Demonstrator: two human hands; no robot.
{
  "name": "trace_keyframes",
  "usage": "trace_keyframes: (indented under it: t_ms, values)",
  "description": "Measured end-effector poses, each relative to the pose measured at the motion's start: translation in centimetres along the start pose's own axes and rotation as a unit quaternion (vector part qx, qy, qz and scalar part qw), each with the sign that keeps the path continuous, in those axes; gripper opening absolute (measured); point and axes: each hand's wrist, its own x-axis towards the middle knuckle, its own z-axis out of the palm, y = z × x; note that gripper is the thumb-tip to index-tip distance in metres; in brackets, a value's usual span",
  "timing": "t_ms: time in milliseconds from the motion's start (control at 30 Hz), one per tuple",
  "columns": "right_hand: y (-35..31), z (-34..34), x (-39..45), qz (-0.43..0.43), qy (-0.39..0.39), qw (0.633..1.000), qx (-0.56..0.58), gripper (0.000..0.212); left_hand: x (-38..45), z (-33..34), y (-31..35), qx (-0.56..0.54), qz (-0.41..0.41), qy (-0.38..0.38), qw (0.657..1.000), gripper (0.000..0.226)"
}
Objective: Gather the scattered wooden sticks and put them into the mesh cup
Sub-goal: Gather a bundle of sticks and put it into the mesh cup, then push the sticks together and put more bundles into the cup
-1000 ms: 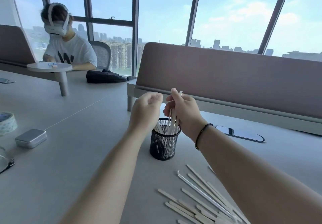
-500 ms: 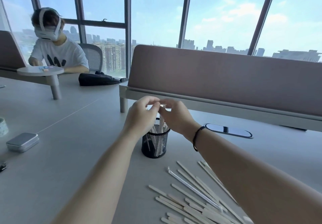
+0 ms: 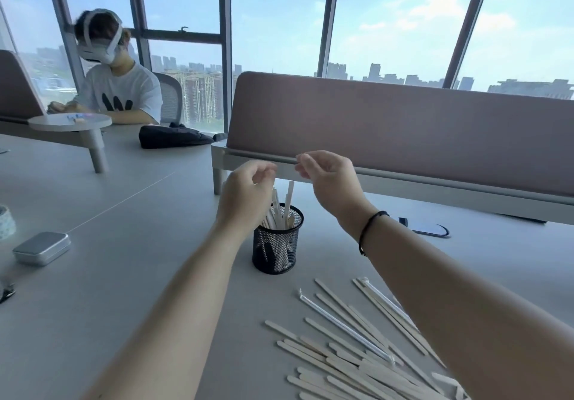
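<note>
Daylight is pouring in through tall windows [image 3: 273, 17] with dark frames [image 3: 225, 45], showing blue sky, thin clouds and a hazy skyline. A grey bench [image 3: 93, 244] is stretching across the room, with a seam running over it. A mauve padded divider [image 3: 403, 126] is standing on grey legs along the far side, and another divider [image 3: 15, 88] is showing at the left edge. A mesh chair [image 3: 170, 101] is standing by the glass. A round shelf [image 3: 70, 121] on a post is rising from the bench at left.
</note>
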Motion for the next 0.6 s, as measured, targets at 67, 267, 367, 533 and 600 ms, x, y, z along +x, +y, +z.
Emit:
trace_keyframes:
  t_ms: [67, 267, 367, 533, 600]
  values:
    - [0.4, -1.6, -0.6, 0.032, 0.027, 0.999, 0.015, 0.022, -0.1, -0.1, 0.3, -0.019, 0.009, 0.02, 1.0, 0.019]
    - [5.9, -8.7, -6.8, 0.086, -0.08, 0.978, -0.173, 0.009, -3.9, 0.9, 3.0, -0.008, 0.119, -0.004, 0.993, 0.015]
    - [8.4, -14.0, -10.8, 0.118, -0.073, 0.955, -0.264, 0.025, -7.8, 3.3, 3.7, 0.054, 0.193, -0.188, 0.962, 0.018]
    - [9.1, -23.7, -16.5, 0.155, -0.023, 0.918, -0.365, 0.045, -14.1, 7.4, 3.4, 0.278, 0.149, -0.518, 0.795, 0.077]
    - [9.6, -27.0, -18.5, 0.168, -0.02, 0.9, -0.401, 0.059, -15.6, 7.9, 3.0, 0.302, 0.153, -0.55, 0.764, 0.091]
